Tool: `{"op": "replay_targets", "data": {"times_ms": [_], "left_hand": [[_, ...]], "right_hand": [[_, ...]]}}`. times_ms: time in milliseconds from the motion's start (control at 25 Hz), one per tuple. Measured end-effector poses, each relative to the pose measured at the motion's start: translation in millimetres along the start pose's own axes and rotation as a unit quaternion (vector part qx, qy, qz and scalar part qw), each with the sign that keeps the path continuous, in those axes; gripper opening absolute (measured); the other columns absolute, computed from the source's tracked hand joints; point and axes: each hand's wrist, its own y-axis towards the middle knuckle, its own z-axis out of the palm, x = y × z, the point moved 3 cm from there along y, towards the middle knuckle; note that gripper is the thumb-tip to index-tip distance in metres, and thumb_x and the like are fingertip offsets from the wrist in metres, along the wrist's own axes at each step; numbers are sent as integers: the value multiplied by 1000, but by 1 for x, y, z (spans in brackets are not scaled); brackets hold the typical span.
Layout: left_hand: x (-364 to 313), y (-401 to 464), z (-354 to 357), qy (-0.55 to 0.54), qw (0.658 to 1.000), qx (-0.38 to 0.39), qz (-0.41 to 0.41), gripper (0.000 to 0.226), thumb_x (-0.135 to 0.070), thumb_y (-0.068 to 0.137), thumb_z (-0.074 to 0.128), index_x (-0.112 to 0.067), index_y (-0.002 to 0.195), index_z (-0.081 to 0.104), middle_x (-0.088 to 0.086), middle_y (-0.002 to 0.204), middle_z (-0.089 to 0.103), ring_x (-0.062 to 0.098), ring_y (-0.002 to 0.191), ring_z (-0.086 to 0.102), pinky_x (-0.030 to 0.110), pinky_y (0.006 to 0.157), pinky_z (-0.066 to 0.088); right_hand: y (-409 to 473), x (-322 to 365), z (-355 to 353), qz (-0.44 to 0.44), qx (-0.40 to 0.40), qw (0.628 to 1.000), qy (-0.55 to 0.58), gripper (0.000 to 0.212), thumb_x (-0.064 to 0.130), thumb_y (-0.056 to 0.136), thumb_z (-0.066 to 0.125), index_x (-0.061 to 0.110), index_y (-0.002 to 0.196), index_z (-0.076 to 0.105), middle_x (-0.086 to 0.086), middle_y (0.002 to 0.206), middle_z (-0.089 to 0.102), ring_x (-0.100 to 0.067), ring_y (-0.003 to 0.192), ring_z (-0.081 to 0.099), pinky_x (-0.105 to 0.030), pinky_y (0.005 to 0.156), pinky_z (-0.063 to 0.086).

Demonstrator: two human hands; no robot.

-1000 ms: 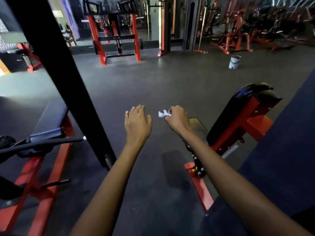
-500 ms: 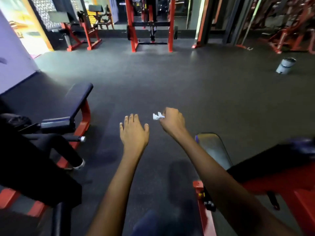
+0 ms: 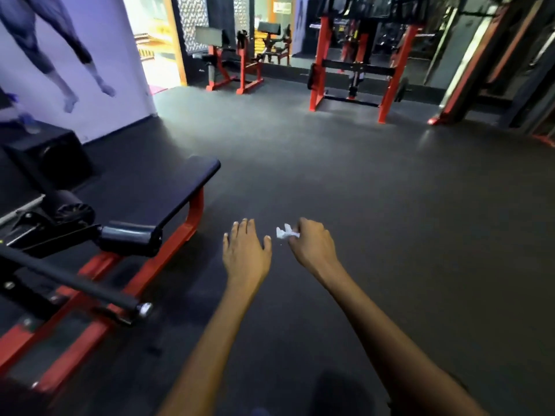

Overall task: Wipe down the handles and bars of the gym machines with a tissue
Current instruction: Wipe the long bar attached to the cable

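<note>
Tissue [image 3: 286,232] crumpled in the pinch of the right hand [image 3: 312,246], left hand [image 3: 247,253] flat and empty beside it, both over bare floor [image 3: 390,220]. So small a wad could slip or shred against the black bar [image 3: 75,282] at left. Half a second ago the view faced farther right; a bench [image 3: 168,193] now fills the left.

Right hand [image 3: 312,246] pinches a crumpled tissue [image 3: 286,231] beside the flat left hand [image 3: 247,252], above dark floor [image 3: 390,220].
</note>
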Motion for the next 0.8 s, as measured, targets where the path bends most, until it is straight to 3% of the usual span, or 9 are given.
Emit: {"op": "replay_targets", "data": {"times_ms": [280,440,680,800], "left_hand": [[34,132,27,40,993,-41,-100,58,-35,99,43,-13,150,28,3,157,27,17,147,17,35,119,10],[80,195,24,66,970,-123,-200,57,-34,97,47,-10,148,32,6,155,32,19,146,22,36,118,14],[133,227,23,83,892,-176,-409,57,-33,97,46,-11,148,32,5,154,33,19,146,21,37,117,13],[159,218,26,108,856,-190,-468,57,-31,98,45,-11,149,30,5,156,30,18,146,20,36,118,13]], "right_hand": [[164,42,61,-94,111,989,36,23,27,91,49,6,90,57,-14,96,64,-34,90,59,-31,64,40],[243,95,116,-201,186,962,23,18,23,89,51,9,96,60,-17,105,64,-37,101,58,-34,74,45],[295,168,184,-372,320,870,42,15,20,88,54,8,93,61,-17,102,66,-35,98,60,-34,74,45],[292,195,219,-419,373,825,65,14,21,88,54,9,90,61,-15,98,67,-33,94,61,-32,71,44]]}}
